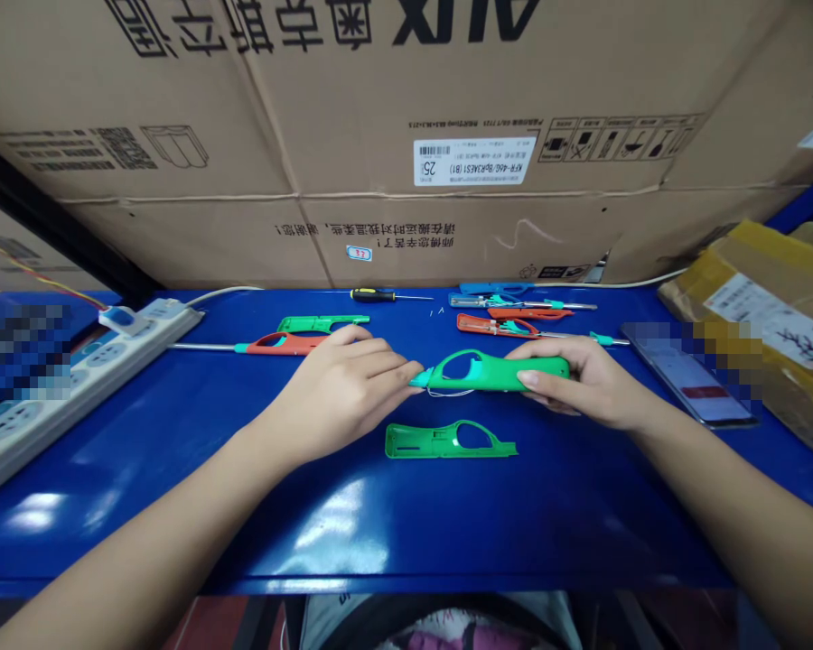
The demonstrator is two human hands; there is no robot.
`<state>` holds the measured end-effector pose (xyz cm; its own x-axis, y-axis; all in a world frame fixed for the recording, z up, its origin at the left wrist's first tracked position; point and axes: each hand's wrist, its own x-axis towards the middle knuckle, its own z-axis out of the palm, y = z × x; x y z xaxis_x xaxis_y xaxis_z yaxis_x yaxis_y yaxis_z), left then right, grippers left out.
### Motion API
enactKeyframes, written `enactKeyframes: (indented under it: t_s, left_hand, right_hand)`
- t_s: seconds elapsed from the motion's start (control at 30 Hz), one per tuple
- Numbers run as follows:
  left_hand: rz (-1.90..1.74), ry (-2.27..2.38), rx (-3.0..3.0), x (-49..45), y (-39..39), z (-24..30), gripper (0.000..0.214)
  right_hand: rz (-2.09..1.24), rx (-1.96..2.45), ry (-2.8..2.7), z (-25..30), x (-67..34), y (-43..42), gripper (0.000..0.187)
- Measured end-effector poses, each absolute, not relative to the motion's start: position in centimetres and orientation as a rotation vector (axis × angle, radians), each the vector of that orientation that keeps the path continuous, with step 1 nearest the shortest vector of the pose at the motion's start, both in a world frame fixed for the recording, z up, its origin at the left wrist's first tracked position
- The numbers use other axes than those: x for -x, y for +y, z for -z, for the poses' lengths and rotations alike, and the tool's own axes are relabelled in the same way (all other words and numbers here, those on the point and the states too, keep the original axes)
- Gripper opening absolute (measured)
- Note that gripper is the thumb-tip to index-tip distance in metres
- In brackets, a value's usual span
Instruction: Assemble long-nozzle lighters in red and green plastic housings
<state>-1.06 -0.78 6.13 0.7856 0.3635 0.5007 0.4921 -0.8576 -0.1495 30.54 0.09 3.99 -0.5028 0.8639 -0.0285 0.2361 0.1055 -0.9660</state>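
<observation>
A green lighter point(498, 371) with a teal trigger is held level above the blue table. My right hand point(586, 377) is closed round its handle end, thumb on the near side. At the teal collar of its other end, my left hand point(359, 384) pinches with fingers together; the rod itself is hidden behind that hand. A thin pale wire loops below the lighter's guard. Just below, a green half shell point(413, 442) lies with its inner side up. Behind my left hand lie an orange lighter point(288, 344) with a metal rod and another green half shell point(312, 323).
At the back are a screwdriver point(374, 295) and several opened lighters with orange shells point(474, 323). A power strip point(88, 379) runs along the left. On the right lie a phone point(691, 375) and a taped package point(765, 316). A large cardboard sheet point(352, 162) stands behind.
</observation>
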Motion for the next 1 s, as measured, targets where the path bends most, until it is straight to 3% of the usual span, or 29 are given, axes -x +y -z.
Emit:
enactKeyframes:
  t_s: [0.63,0.8,0.83,0.93,1.0]
  left_hand:
    - [0.647,-0.616,2.660,0.3,-0.8,-4.5,0.019]
    - [0.405,-0.958,2.738,-0.5,-1.4,-4.7,0.020]
    - [0.374,-1.043,2.745,-0.9,-1.8,-4.7,0.023]
    - [0.456,-1.128,2.762,-2.3,-3.0,-4.6,0.067]
    - [0.447,-1.008,2.804,-3.2,-3.6,-4.6,0.067]
  right_hand:
    - [-1.378,1.148,-1.863,-3.4,-29.6,-0.4,0.040]
    - [-1.252,1.195,-1.981,-4.7,-28.9,-0.8,0.036]
    - [-1.258,1.203,-1.984,-4.9,-28.6,-1.1,0.036]
    - [-1.315,1.178,-1.993,-5.0,-27.4,-1.9,0.035]
    - [-1.354,1.134,-2.003,-4.7,-26.5,-2.3,0.034]
